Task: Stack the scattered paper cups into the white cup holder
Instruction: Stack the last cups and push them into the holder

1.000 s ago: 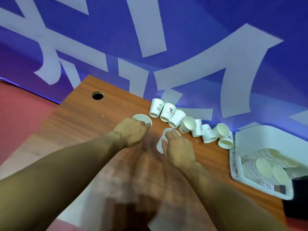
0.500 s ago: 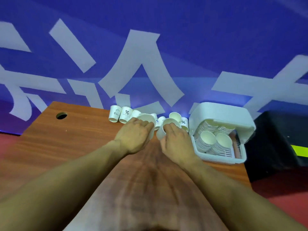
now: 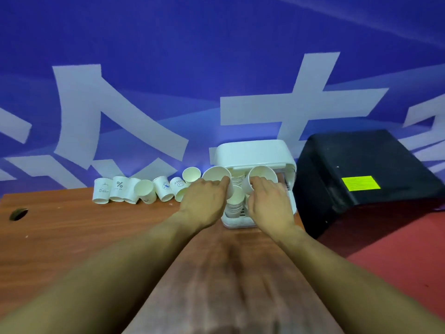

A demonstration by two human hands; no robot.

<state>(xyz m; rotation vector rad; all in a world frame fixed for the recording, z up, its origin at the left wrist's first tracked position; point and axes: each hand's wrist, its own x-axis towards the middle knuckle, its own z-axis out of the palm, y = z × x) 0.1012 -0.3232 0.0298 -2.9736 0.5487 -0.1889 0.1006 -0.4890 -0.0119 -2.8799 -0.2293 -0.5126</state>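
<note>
Wood-grain counter (image 3: 72, 237) ran beneath your forearms. Your left hand (image 3: 204, 201) curled round a paper cup (image 3: 215, 174), your right hand (image 3: 267, 203) round a second cup (image 3: 261, 173), both at the white cup holder (image 3: 252, 153); your hands hid most of its stacks. Loose cups (image 3: 144, 192) lay left.

bare left hand (image 3: 204, 201) and bare right hand (image 3: 268, 203), bare wrists, long bare forearms (image 3: 125, 271)

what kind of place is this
Probably a demo or recording booth, not a home: a blue banner with huge white characters backs a wood-grain desk with a cable hole, on red flooring beside a black box.
</note>
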